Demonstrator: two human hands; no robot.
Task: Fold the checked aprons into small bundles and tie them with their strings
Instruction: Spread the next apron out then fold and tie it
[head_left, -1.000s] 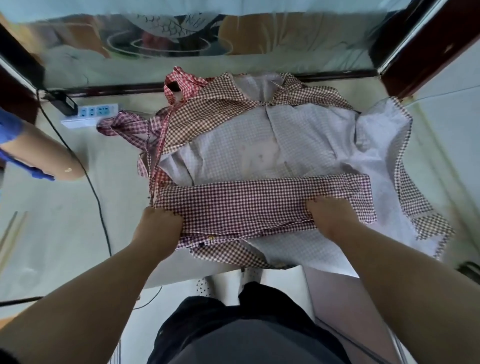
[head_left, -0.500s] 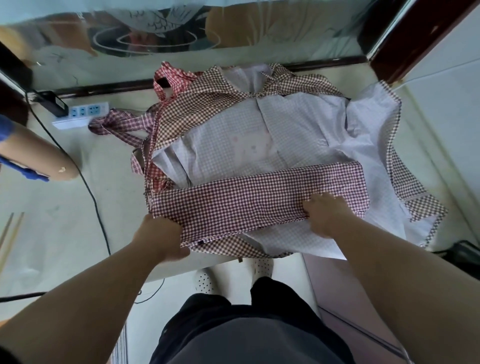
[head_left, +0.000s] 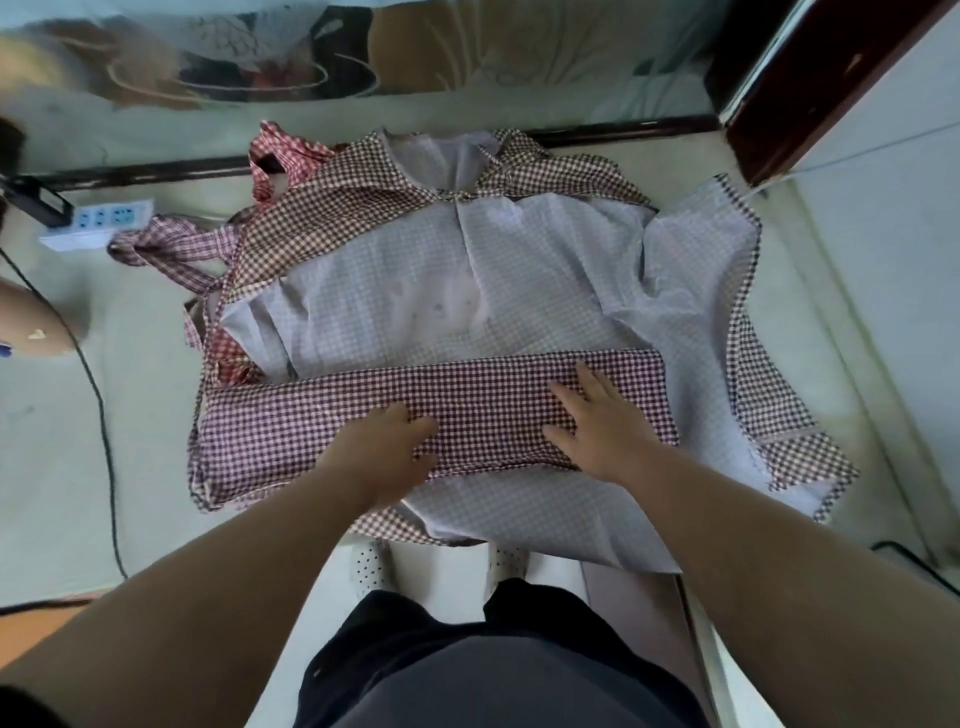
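A checked apron (head_left: 415, 291) lies spread on the pale table, pale inner side up, with dark red checked edges. Its near hem is turned over into a dark red checked band (head_left: 483, 400) running left to right. My left hand (head_left: 384, 452) rests flat on the near middle of that band, fingers apart. My right hand (head_left: 597, 421) lies flat on the band's right part, fingers spread. The apron's strings (head_left: 166, 249) trail in a heap off the far left corner. A brighter red checked cloth (head_left: 280, 156) shows under the far left edge.
A white power strip (head_left: 98, 218) with a black plug and cable (head_left: 98, 415) sits at the far left. Another person's arm (head_left: 31, 322) reaches in at the left edge. A dark wooden frame (head_left: 810, 78) stands at the far right. The table edge (head_left: 291, 566) is just beneath my forearms.
Both hands let go of the band's ends, moved inward toward its middle and now lie flat on it. The band lies flatter and wider.
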